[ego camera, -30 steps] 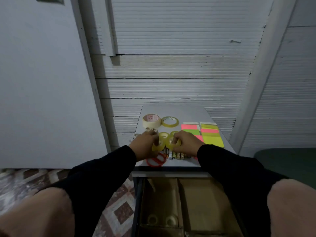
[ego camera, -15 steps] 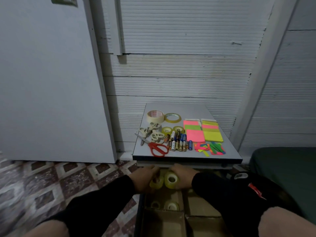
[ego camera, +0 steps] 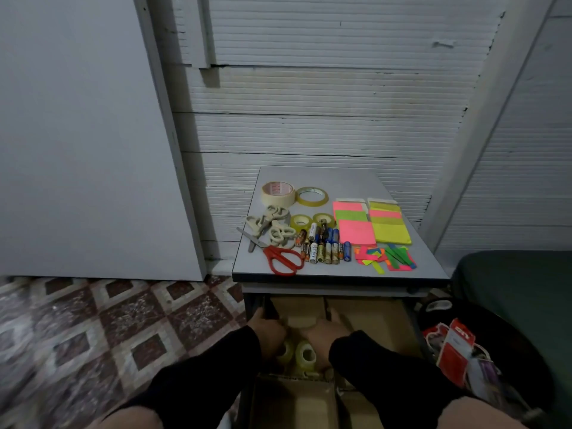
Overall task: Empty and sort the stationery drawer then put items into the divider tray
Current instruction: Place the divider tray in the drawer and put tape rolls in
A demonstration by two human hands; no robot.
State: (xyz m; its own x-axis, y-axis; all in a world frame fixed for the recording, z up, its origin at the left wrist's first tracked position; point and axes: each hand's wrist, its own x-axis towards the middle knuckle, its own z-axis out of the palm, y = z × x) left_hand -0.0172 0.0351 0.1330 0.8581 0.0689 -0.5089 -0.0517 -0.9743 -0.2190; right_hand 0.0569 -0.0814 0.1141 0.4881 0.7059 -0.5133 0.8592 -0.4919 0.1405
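In the cardboard divider tray (ego camera: 312, 308), two clear tape rolls (ego camera: 305, 356) sit between both hands — each grip's closure unclear.

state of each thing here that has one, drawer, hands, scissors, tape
drawer: pulled open
left hand: down in the drawer, on a small tape roll
right hand: down in the drawer, on another small roll
red scissors: closed, flat on the table top
masking tape: lying flat

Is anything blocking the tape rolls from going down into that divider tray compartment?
Nothing visible does. Both hands, left and right, are low in the cardboard divider tray, and two small tape rolls sit between them in that compartment.
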